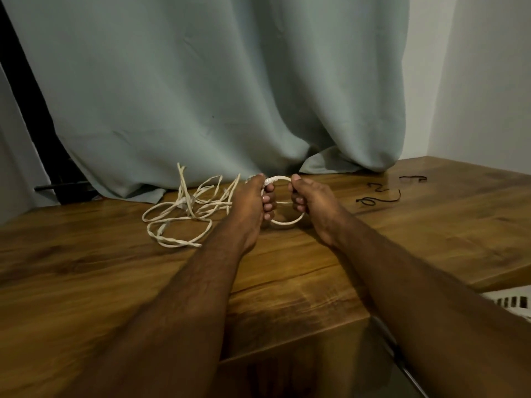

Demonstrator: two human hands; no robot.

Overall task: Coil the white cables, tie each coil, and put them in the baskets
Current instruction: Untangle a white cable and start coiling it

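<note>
A small round coil of white cable [283, 179] stands upright over the wooden table [86, 282], held between both hands. My left hand [250, 205] grips the coil's left side, fingers curled around it. My right hand [309, 201] pinches its right side. A strand crosses the coil's middle between the two hands. To the left, a loose tangle of white cables [184, 214] lies spread on the table, one strand running up toward my left hand.
Several short black ties [379, 196] lie on the table to the right. A grey-green curtain [215, 96] hangs behind and drapes onto the table's back edge. A white slotted basket [514, 301] shows at the right edge, below the table.
</note>
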